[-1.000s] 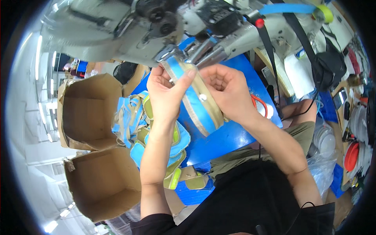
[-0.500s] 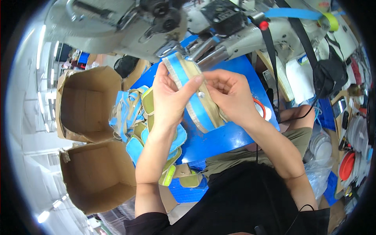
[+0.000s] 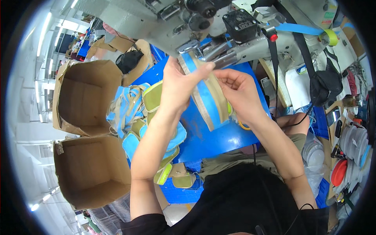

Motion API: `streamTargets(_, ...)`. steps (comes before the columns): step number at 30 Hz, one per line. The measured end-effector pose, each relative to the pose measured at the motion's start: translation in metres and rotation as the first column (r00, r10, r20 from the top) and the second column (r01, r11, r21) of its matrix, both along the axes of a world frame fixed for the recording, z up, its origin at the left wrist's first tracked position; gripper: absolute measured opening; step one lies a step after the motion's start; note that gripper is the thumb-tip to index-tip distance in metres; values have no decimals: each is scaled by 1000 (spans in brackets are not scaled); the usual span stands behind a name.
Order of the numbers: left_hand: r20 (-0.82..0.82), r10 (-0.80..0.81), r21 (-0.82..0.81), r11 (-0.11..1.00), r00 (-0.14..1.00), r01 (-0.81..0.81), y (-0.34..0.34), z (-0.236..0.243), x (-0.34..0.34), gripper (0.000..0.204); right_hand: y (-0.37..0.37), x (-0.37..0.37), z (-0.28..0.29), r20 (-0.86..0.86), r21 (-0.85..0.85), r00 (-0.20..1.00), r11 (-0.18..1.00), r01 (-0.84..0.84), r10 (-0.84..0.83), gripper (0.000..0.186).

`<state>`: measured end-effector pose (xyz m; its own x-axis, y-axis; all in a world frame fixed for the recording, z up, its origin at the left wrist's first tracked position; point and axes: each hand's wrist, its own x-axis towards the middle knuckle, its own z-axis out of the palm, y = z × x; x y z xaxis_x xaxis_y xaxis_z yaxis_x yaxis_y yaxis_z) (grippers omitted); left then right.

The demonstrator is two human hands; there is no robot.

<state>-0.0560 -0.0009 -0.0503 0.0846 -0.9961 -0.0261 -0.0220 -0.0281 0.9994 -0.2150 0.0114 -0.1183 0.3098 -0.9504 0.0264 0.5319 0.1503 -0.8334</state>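
A curved fabric band (image 3: pixel 210 102), beige with a bright blue stripe along it, hangs between my hands under the head of a sewing machine (image 3: pixel 188 23). My left hand (image 3: pixel 178 86) grips its upper left part, thumb laid across the face. At the band's right edge, the fingers of my right hand (image 3: pixel 241 94) are curled and pinch it; the fingertips are partly hidden. The band's upper end reaches the machine's presser area. A bit of yellow-green shows behind its right edge, near my right wrist.
Left of my arm lies a heap of blue and beige strips (image 3: pixel 127 109) and green-and-blue fabric pieces (image 3: pixel 153 96) on the blue table (image 3: pixel 196 147). Two open cardboard boxes (image 3: pixel 88 72) stand further left. At right are a black pouch (image 3: pixel 327 80) and a red round lid (image 3: pixel 338 172).
The whole view has shifted slightly. The band has turned a little in my hands, and yellow-green now shows at its right edge. Both hands keep their hold.
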Motion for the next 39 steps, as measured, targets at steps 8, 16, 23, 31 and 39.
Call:
streamTargets(8, -55, -44, 69, 996, 998, 47, 79, -2, -3, 26, 26, -24, 4, 17, -19, 991, 991, -129, 129, 30)
streamTargets(16, -287, 56, 202, 979, 956, 3, 88, 15, -16, 25, 39, -33, 1, 19, -40, 990, 989, -140, 141, 28)
streamTargets(23, -234, -4, 244, 968, 972, 62, 82, 2, -20, 24, 46, -37, -6, 18, -87, 995, 992, -92, 93, 21)
streamTargets(31, -234, 12, 322, 945, 972, 66, 74, 3, -26, 23, 47, -38, -3, -76, -113, 997, 993, -39, 30, 14)
streamTargets(39, -333, 39, 317, 946, 942, 73, 75, 4, -27, 19, 53, -38, 4, -120, -69, 993, 997, -22, 13, 9)
